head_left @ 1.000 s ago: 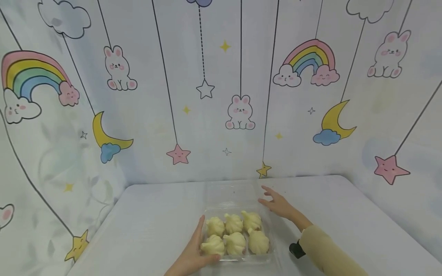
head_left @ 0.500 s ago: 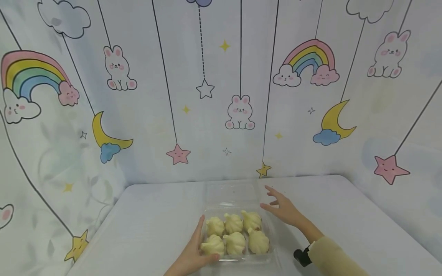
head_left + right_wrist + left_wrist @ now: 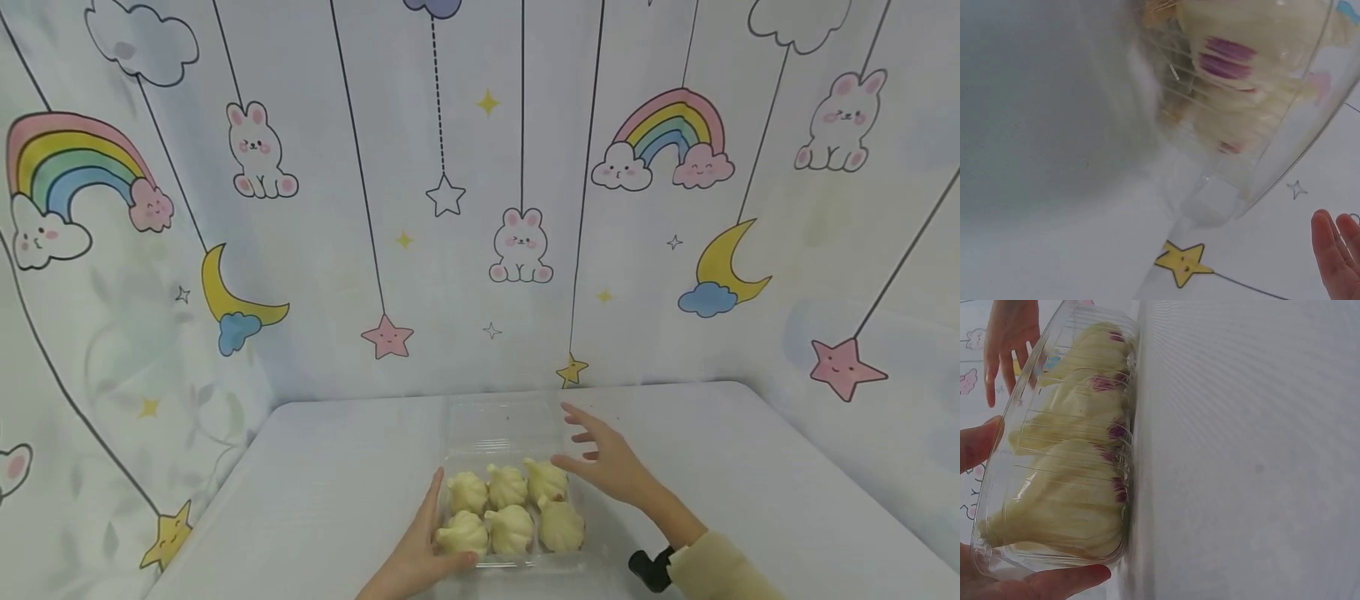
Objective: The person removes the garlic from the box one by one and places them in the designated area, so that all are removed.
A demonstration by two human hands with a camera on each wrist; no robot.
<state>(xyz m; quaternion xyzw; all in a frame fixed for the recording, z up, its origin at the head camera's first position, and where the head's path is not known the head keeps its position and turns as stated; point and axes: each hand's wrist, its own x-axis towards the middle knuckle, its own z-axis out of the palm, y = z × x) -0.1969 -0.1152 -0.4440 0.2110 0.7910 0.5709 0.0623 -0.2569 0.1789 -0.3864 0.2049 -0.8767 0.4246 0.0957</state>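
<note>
Change: since the earlier head frames your right hand (image 3: 611, 467) has slid back from the far lid edge toward the buns; your left hand (image 3: 420, 554) has stayed put.
Head view, left hand: you clasp the near-left corner of the clear plastic box (image 3: 517, 562), thumb up along its left wall, fingers curled under the front rim. That hold pins the box on the white table (image 3: 315, 492).
Head view, right hand: fingers spread and straight, hovering just over the box's far-right corner, holding nothing. The open lid (image 3: 502, 425) lies flat beyond your fingertips.
Head view, buns: six pale buns (image 3: 510, 508) sit in two rows between your hands.
Left wrist view: your thumb (image 3: 979, 444) and a finger (image 3: 1060, 581) bracket the box wall (image 3: 1016, 469); purple marks show on the buns' undersides. Your other hand shows past the far end.
Right wrist view: only fingertips (image 3: 1335, 256) show, clear of the box (image 3: 1285, 125), so nothing is pinched.
</note>
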